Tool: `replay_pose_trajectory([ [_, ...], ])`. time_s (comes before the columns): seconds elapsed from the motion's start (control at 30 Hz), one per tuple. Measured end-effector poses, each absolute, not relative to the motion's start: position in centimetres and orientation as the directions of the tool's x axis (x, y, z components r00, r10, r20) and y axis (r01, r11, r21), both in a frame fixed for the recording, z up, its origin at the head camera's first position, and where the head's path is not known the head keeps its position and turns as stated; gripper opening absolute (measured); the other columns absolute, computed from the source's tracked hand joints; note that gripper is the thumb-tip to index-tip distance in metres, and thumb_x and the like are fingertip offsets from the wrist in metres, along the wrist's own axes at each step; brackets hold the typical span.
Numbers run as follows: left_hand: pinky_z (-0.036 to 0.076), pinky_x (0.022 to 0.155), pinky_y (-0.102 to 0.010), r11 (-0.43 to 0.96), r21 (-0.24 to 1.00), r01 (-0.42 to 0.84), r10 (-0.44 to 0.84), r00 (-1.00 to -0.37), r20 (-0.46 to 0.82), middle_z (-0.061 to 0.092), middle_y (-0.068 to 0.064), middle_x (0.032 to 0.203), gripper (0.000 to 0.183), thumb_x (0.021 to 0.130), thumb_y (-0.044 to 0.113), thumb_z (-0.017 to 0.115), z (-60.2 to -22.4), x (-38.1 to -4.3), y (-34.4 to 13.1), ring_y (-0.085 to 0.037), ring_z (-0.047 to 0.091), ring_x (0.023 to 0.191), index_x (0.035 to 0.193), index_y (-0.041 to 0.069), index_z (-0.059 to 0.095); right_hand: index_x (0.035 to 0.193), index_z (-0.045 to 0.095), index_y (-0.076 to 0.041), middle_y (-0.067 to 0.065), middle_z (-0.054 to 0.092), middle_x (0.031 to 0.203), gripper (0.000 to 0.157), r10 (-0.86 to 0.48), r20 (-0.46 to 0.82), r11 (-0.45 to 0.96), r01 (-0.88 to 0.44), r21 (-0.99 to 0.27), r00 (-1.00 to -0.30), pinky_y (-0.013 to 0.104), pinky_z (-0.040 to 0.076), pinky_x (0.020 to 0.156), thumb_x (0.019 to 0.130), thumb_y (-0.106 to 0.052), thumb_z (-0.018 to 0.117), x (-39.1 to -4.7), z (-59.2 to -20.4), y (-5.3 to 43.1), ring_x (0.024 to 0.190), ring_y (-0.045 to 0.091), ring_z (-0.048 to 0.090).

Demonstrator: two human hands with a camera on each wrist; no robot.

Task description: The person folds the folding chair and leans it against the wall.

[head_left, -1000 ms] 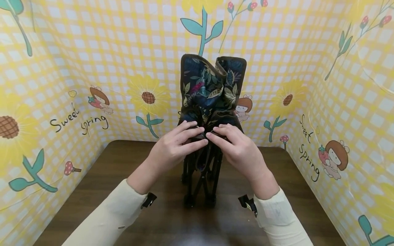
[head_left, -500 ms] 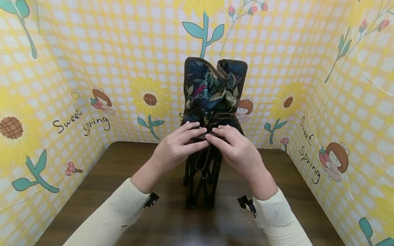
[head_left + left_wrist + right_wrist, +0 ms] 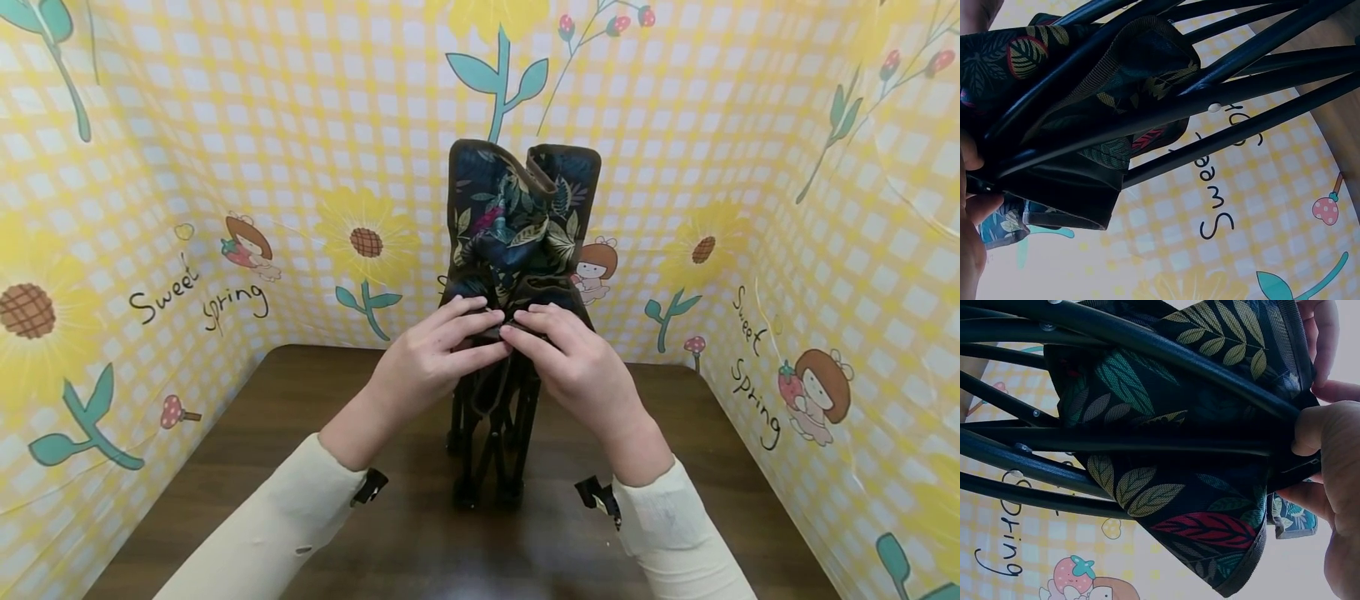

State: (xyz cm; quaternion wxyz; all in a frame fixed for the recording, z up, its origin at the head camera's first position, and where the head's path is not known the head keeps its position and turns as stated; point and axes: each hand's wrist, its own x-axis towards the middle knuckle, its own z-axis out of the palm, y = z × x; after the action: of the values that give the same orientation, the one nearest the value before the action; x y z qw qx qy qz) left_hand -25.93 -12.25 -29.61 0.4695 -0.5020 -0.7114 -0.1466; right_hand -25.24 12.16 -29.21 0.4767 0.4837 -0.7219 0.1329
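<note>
- L hand & R hand: angled in, backs up, fingertips abt touching; forearms reach fwd.
- L: part closed, thumb + fingers pinching front edge of folding chair.
- R: ditto, thumb & fingers round opp. corner of chair.
- Chair: upright, mostly folded, legs on table, btwn/beyond hands; floral fabric, blk tubes.
- Cream sleeves, small blk piece nr each cuff.
- Yellow check cloth behind + both sides.
</note>
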Motion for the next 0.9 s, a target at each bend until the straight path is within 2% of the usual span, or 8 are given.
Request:
replay_pose_trajectory([
  [0.33,0.048,0.11,-0.052,0.459,-0.267,0.847,0.583,-0.06,0.81,0.068,-0.011,0.132,0.039,0.092,-0.006,0.07,-29.81,-26.01,-12.21,-0.035,0.062,0.127,0.124,0.016,0.075,0.132,0.068,-0.008,0.015,0.069,0.125,0.034,-0.554,0.83,0.492,-0.831,0.26,-0.068,0.049,0.05,0.109,0.098,0.001,0.065,-25.58,-29.67,12.44,0.119,0.035,0.066],
  [0.9,0.049,0.11,-0.049,0.45,-0.267,0.852,0.616,-0.08,0.784,0.067,-0.01,0.133,0.042,0.092,-0.008,0.07,-29.46,-25.56,-12.62,-0.034,0.062,0.126,0.127,0.015,0.073,0.128,0.069,-0.008,0.013,0.068,0.123,0.038,-0.553,0.825,0.505,-0.833,0.225,-0.112,0.05,0.051,0.108,0.093,0.007,0.068,-25.23,-29.56,12.65,0.12,0.033,0.065],
])
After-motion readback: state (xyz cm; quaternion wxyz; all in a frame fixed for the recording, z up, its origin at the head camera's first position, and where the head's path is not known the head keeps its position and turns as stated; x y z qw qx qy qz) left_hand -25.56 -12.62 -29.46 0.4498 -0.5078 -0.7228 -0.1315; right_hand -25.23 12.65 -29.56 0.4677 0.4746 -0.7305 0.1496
